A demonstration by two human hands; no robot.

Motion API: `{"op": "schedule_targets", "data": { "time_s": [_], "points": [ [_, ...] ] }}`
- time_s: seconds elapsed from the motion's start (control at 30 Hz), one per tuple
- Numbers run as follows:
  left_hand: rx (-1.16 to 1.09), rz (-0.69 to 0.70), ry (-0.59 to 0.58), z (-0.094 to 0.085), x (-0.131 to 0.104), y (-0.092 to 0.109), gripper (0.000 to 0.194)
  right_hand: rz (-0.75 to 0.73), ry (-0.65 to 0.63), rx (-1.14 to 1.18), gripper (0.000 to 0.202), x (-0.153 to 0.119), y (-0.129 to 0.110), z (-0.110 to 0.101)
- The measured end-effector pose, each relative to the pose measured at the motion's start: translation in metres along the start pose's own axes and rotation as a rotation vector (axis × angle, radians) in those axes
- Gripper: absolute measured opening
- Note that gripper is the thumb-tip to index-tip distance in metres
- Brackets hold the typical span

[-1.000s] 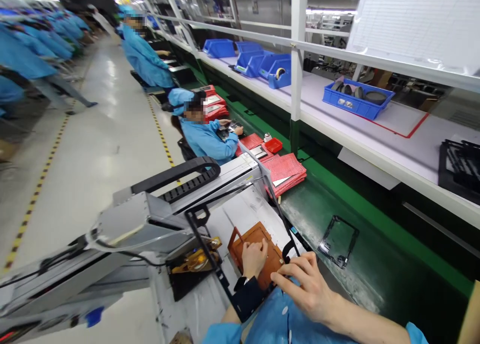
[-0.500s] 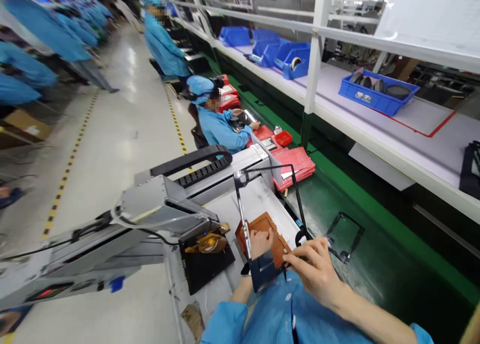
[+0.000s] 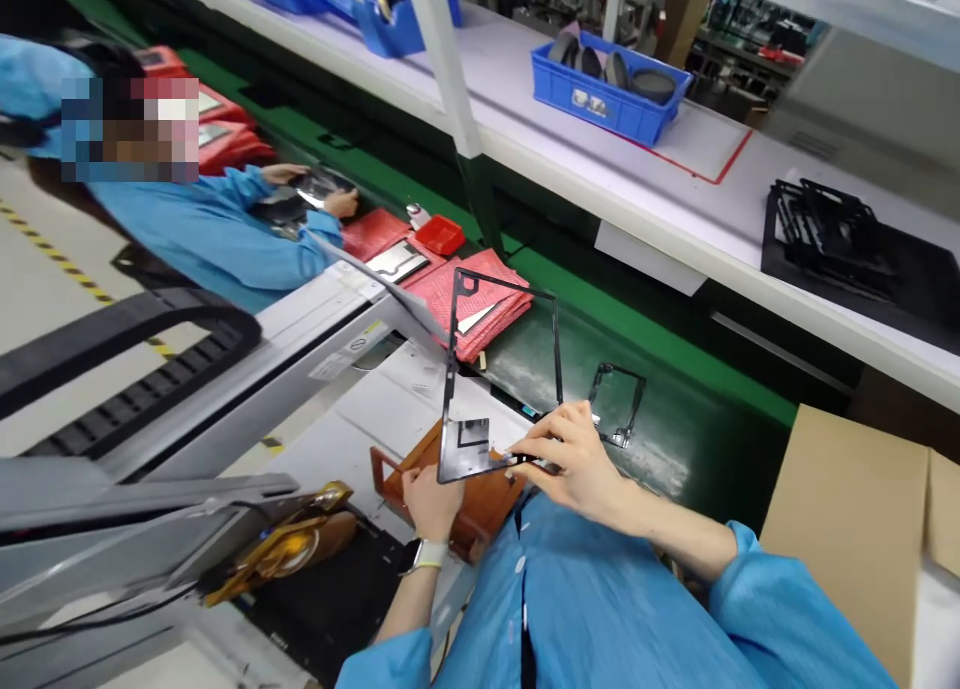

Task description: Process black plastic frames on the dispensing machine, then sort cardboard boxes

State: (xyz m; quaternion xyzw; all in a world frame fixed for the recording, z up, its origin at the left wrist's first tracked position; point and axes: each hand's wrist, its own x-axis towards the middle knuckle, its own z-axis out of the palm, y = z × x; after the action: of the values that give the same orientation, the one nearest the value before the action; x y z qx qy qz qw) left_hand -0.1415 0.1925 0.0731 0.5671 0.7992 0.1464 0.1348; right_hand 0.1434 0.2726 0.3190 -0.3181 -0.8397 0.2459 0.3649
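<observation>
A thin black rectangular frame point(image 3: 556, 344) is raised and tilted above the machine's white bed. My right hand point(image 3: 574, 459) pinches its lower right corner between thumb and fingers. My left hand point(image 3: 433, 504), with a watch on the wrist, is at the orange-brown fixture point(image 3: 480, 504), behind the frame's lower left corner; its fingers are curled, and whatever they hold is hidden. A second black frame point(image 3: 637, 399) lies on the green tabletop to the right of my right hand.
Machine arm point(image 3: 187, 529) at left, over a black pad point(image 3: 330, 589). Red bubble-wrap stack point(image 3: 495, 289) and red tray point(image 3: 440, 235) beyond. Seated person point(image 3: 217, 229) at upper left. Shelf point(image 3: 720, 239) with blue bin point(image 3: 607, 94) and black frames point(image 3: 832, 239). Cardboard box point(image 3: 847, 509) at right.
The view has swung right, bringing the cardboard box and shelf frames into sight. The held frame is turned more face-on. My left hand now shows beside the frame's lower corner, no longer through its opening.
</observation>
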Motion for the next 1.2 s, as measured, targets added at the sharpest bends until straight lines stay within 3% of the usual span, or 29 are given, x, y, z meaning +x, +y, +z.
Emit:
{"op": "schedule_targets", "data": {
  "time_s": [0.23, 0.3, 0.37, 0.47, 0.57, 0.67, 0.77, 0.83, 0.9, 1.0, 1.1, 1.2],
  "points": [
    [0.237, 0.01, 0.059, -0.006, 0.001, 0.014, 0.066, 0.087, 0.071, -0.036, 0.021, -0.019, 0.014, -0.005],
    [0.248, 0.012, 0.075, -0.006, 0.001, 0.016, 0.072, 0.154, 0.073, -0.055, 0.022, -0.028, 0.033, -0.001],
    [0.259, 0.024, 0.076, -0.005, 0.002, 0.016, 0.075, 0.269, 0.071, -0.101, 0.022, -0.045, 0.069, 0.007],
    [0.284, 0.041, 0.079, -0.005, 0.003, 0.015, 0.077, 0.566, 0.025, -0.229, 0.02, -0.096, 0.145, 0.016],
    [0.307, 0.057, 0.099, -0.006, 0.002, 0.014, 0.079, 0.915, -0.057, -0.367, 0.022, -0.175, 0.209, 0.017],
    [0.318, 0.061, 0.111, -0.007, 0.001, 0.01, 0.08, 1.162, -0.14, -0.47, 0.024, -0.255, 0.237, 0.012],
    [0.333, 0.076, 0.117, -0.006, -0.001, 0.002, 0.08, 1.24, -0.188, -0.524, 0.024, -0.299, 0.247, 0.004],
    [0.351, 0.081, 0.11, -0.004, -0.001, -0.004, 0.077, 1.238, -0.194, -0.543, 0.024, -0.3, 0.259, -0.004],
    [0.353, 0.065, 0.099, -0.004, -0.002, -0.008, 0.073, 1.211, -0.197, -0.564, 0.024, -0.28, 0.282, -0.018],
    [0.317, 0.018, 0.082, -0.007, -0.004, -0.009, 0.068, 1.176, -0.163, -0.614, 0.028, -0.226, 0.331, -0.047],
    [0.268, -0.024, 0.069, -0.016, -0.009, -0.006, 0.065, 1.197, -0.061, -0.693, 0.047, -0.166, 0.375, -0.072],
    [0.259, -0.042, 0.104, -0.026, -0.015, -0.004, 0.065, 1.184, -0.049, -0.697, 0.054, -0.124, 0.391, -0.068]
  ]
}}
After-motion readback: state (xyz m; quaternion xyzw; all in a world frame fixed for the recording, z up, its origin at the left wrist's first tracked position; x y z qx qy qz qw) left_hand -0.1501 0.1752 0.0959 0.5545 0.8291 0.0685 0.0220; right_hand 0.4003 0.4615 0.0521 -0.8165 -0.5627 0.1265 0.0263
